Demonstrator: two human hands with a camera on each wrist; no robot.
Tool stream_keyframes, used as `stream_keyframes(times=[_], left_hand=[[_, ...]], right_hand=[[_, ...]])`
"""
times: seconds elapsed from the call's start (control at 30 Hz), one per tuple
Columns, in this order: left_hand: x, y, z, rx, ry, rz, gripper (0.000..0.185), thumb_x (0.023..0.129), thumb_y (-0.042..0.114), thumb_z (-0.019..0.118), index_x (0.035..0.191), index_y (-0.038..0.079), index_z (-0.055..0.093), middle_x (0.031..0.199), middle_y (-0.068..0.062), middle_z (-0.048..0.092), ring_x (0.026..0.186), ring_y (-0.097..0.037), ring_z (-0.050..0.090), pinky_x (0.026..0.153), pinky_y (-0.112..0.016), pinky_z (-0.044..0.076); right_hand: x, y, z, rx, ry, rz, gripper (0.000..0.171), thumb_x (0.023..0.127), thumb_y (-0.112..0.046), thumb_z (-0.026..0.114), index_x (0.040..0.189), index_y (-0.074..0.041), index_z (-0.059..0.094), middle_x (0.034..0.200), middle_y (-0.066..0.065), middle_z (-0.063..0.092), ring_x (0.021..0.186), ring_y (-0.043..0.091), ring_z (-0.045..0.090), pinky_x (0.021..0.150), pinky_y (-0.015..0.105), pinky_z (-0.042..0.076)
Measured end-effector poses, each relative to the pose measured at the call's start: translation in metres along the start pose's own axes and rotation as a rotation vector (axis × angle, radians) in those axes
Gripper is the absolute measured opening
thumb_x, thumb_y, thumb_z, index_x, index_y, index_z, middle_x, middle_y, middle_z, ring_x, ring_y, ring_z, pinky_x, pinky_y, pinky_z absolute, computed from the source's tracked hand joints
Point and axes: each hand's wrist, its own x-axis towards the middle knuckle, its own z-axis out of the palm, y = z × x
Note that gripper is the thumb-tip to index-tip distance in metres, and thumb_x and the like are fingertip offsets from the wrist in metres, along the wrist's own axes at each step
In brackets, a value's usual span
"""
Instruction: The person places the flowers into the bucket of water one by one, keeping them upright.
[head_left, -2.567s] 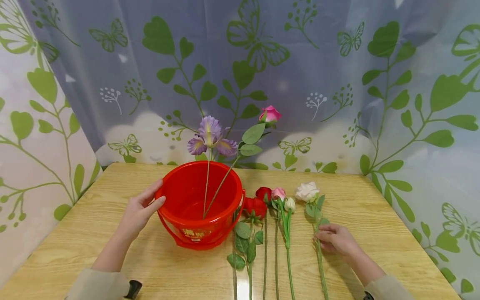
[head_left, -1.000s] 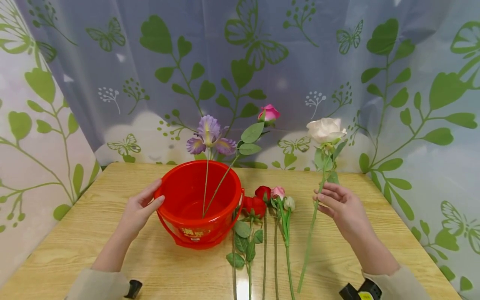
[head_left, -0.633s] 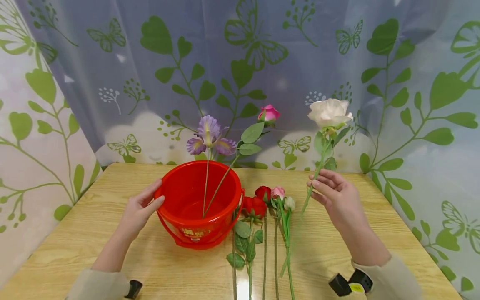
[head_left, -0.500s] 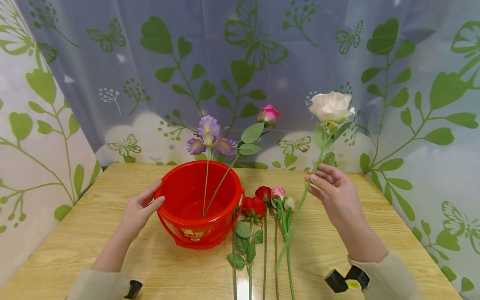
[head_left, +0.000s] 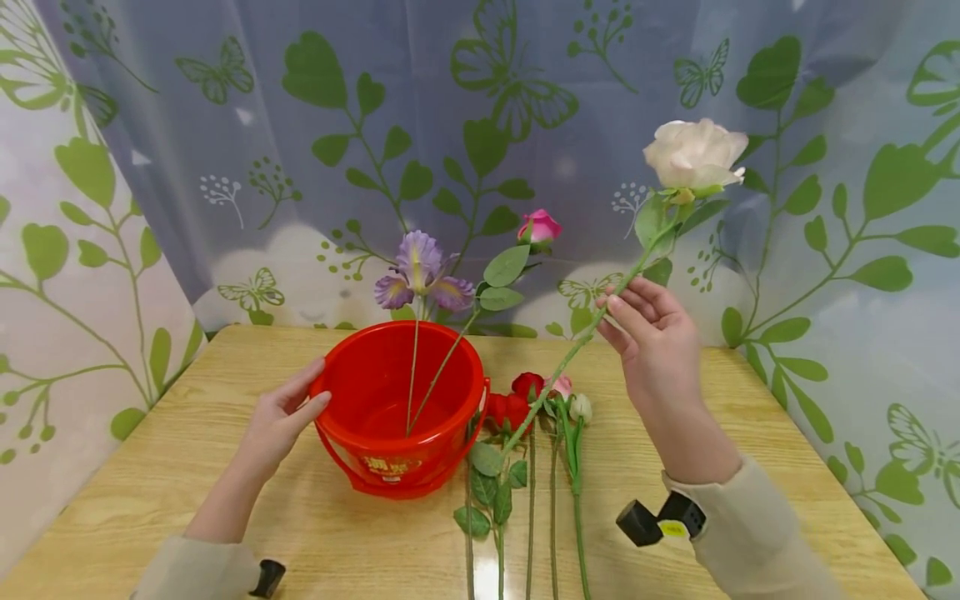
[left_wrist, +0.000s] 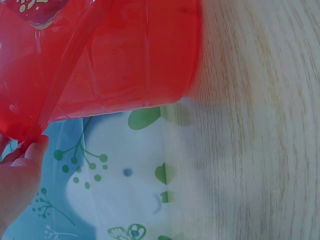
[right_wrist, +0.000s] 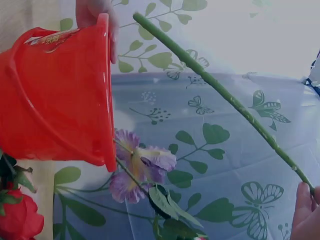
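A red plastic bucket stands on the table, a purple iris and a hot-pink rose leaning inside it. My left hand holds the bucket's left rim; in the left wrist view the thumb lies at that rim. Raised right of the bucket, my right hand pinches the green stem of a white rose between thumb and fingers. The stem slants down leftward, its lower end overlapping the flowers on the table in the head view. The right wrist view shows the stem's cut end above the bucket's mouth level.
Right of the bucket several flowers lie side by side on the wooden table: red roses, a pale-pink one and a whitish tulip bud. A patterned curtain hangs behind the table.
My right hand took the white rose off the table, lifted it, and tilted its stem end left toward the bucket. The left hand and bucket have stayed in place.
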Motion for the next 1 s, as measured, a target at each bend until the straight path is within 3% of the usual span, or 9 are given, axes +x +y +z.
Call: stream_keyframes(times=[0.17, 0.4, 0.67, 1.0], left_hand=[[0.000, 0.000, 0.000, -0.002, -0.001, -0.005, 0.051, 0.087, 0.009, 0.055, 0.130, -0.009, 0.036, 0.135, -0.025, 0.031, 0.121, -0.012, 0.035, 0.083, -0.011, 0.038], [-0.001, 0.000, 0.001, -0.013, 0.003, -0.011, 0.050, 0.087, 0.008, 0.055, 0.130, -0.009, 0.035, 0.135, -0.023, 0.031, 0.121, -0.012, 0.035, 0.084, -0.011, 0.038], [0.000, 0.002, 0.001, -0.022, 0.015, -0.002, 0.049, 0.087, 0.006, 0.055, 0.129, -0.009, 0.036, 0.134, -0.024, 0.033, 0.118, -0.006, 0.037, 0.083, -0.011, 0.038], [-0.001, -0.003, -0.001, 0.012, 0.000, -0.002, 0.051, 0.088, 0.011, 0.056, 0.131, -0.008, 0.035, 0.135, -0.023, 0.033, 0.119, -0.011, 0.036, 0.083, -0.012, 0.039]], right_hand=[[0.005, 0.004, 0.014, 0.016, 0.058, -0.047, 0.022, 0.078, 0.007, 0.061, 0.096, 0.001, 0.050, 0.085, 0.010, 0.056, 0.075, 0.018, 0.060, 0.061, 0.022, 0.052], [0.009, 0.015, 0.028, -0.065, 0.095, -0.092, 0.017, 0.082, 0.007, 0.056, 0.095, -0.003, 0.051, 0.088, 0.009, 0.055, 0.077, 0.017, 0.059, 0.064, 0.022, 0.051], [0.007, 0.034, 0.033, -0.199, 0.052, -0.083, 0.019, 0.084, 0.005, 0.055, 0.102, -0.002, 0.049, 0.093, 0.007, 0.056, 0.085, 0.017, 0.058, 0.072, 0.025, 0.051], [0.006, 0.047, 0.042, -0.212, 0.022, -0.076, 0.019, 0.084, 0.005, 0.054, 0.101, -0.002, 0.048, 0.095, 0.009, 0.056, 0.086, 0.018, 0.058, 0.076, 0.029, 0.050]])
